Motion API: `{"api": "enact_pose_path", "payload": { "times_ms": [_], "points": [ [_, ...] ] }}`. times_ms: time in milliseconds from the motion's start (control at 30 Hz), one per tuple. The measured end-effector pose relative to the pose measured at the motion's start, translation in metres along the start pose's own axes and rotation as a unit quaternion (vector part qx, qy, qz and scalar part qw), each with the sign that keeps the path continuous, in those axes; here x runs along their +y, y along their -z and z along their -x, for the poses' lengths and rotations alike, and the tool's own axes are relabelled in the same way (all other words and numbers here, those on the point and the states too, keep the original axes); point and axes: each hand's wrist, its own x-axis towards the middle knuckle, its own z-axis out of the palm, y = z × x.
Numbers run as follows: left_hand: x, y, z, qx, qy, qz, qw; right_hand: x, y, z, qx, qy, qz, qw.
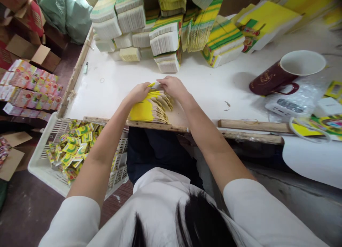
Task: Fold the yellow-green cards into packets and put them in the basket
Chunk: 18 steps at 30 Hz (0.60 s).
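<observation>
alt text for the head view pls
A person's left hand and right hand pinch the top carton of a fanned yellow stack on a white table. Bundled cartons are piled behind, a maroon mug stands at right, a white basket of packets sits lower left.

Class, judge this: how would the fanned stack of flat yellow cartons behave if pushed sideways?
Probably it slides apart: the stack of flat yellow cartons is loosely fanned and looks glossy. Each piece looks thin, so likely light and bendy.
</observation>
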Motion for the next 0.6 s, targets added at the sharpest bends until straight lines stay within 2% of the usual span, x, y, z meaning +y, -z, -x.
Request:
{"api": "enact_pose_path", "payload": {
  "times_ms": [100, 233, 400, 600],
  "points": [
    [0.0, 0.0, 0.001, 0.004, 0.01, 0.009, 1.0, 0.006, 0.004, 0.0, 0.01, -0.022, -0.016, 1.0],
    [-0.001, -0.001, 0.0, 0.008, 0.002, 0.023, 1.0, 0.014, 0.0, 0.001, -0.022, -0.053, -0.006, 0.998],
    [-0.001, 0.0, 0.0, 0.008, -0.001, 0.027, 1.0, 0.012, -0.011, -0.001, -0.058, -0.041, 0.006, 0.997],
    [0.005, 0.004, 0.003, -0.003, -0.019, 0.039, 0.999, 0.012, -0.015, -0.003, -0.029, -0.049, -0.038, 0.998]
  ]
}}
